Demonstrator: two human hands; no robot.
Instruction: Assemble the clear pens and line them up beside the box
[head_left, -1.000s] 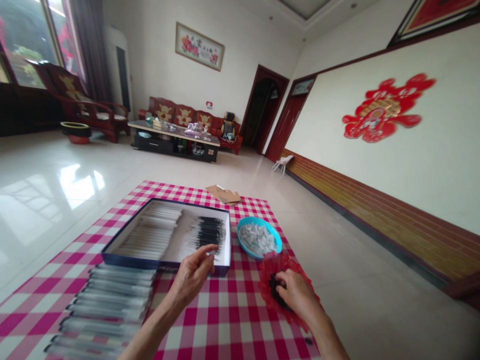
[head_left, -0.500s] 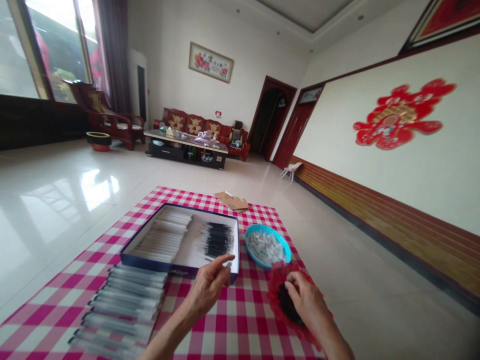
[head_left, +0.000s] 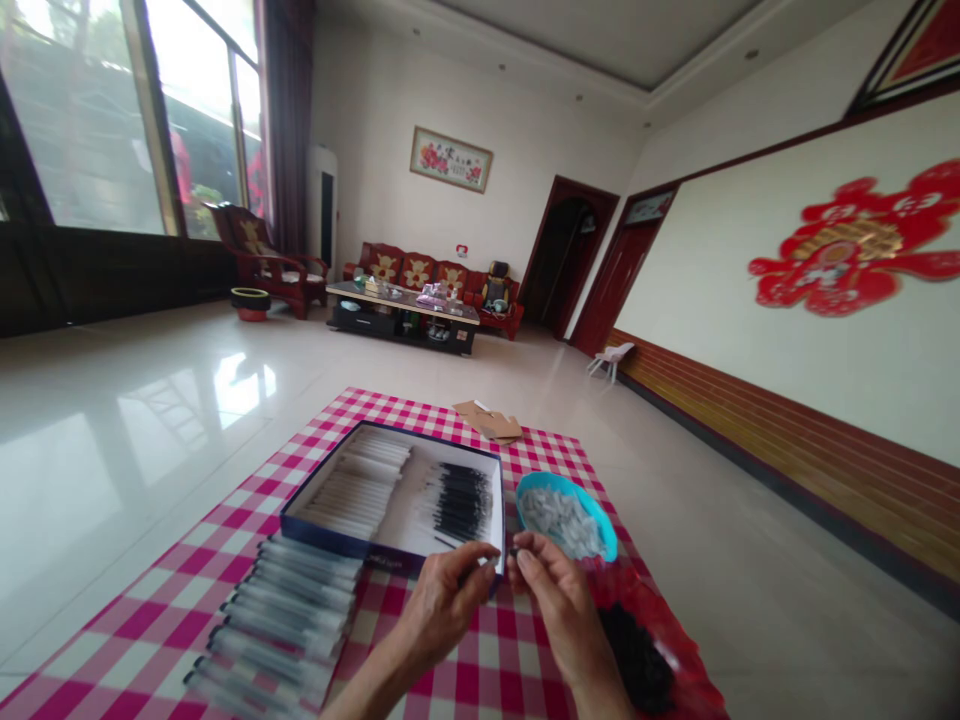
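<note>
My left hand [head_left: 452, 598] is closed in a pinch near the front right corner of a shallow box [head_left: 330, 537]; a small pale piece shows slightly at its fingertips. Facing it, my right hand [head_left: 559, 600] pinches a small black piece [head_left: 514, 553]. The fingertips of both hands are close together. Beside my right hand, a red dish [head_left: 686, 640] contains many small black pieces [head_left: 637, 655]. Behind it sits a blue bowl [head_left: 611, 545] with translucent small parts [head_left: 562, 520]. In the box lie whitish pen tubes [head_left: 360, 490] and thin black-ended refills [head_left: 461, 503].
A row of clear pens with dark ends [head_left: 281, 620] lies on the checked tablecloth [head_left: 420, 680] at the left front. Flat brown cardboard [head_left: 487, 421] rests at the table's far edge. Farther off stand a low table [head_left: 405, 315], a wooden sofa and a small white chair [head_left: 611, 360].
My right hand has come out of the red dish with a small black piece and moved left to my left hand. The view has shifted, so the scene appears lower and farther right.
</note>
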